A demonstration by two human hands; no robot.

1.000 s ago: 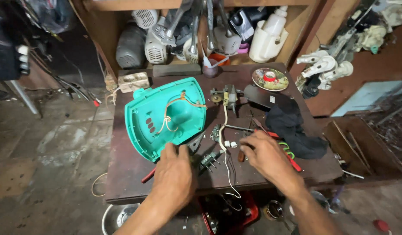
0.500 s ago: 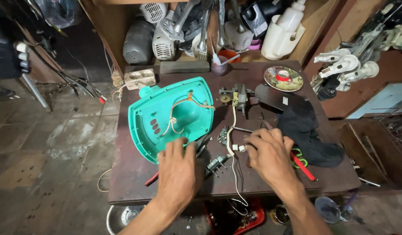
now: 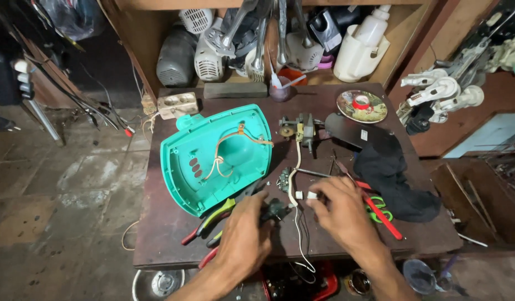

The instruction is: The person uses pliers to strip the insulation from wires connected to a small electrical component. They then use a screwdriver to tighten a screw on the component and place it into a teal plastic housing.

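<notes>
My left hand [image 3: 243, 239] grips a small dark switch part [image 3: 275, 210] near the table's front edge. My right hand [image 3: 343, 214] pinches a small white connector [image 3: 312, 195] on a white cable [image 3: 294, 184]. That cable runs up to a small metal motor [image 3: 303, 129]. A teal plastic housing [image 3: 215, 159] lies open-side up to the left, with tan wires inside it. Green-handled pliers [image 3: 213, 218] rest just left of my left hand.
On the dark wooden table [image 3: 168, 239] lie a black cloth [image 3: 394, 178], a red-handled tool [image 3: 380, 214], a round plate with red tape [image 3: 361, 106] and a beige socket block [image 3: 178, 105]. Shelves behind hold fan parts and a white jug [image 3: 360, 47].
The camera view has dropped a little closer to the table. Both hands stay by the white cable; my right hand has closed its fingertips on the white connector.
</notes>
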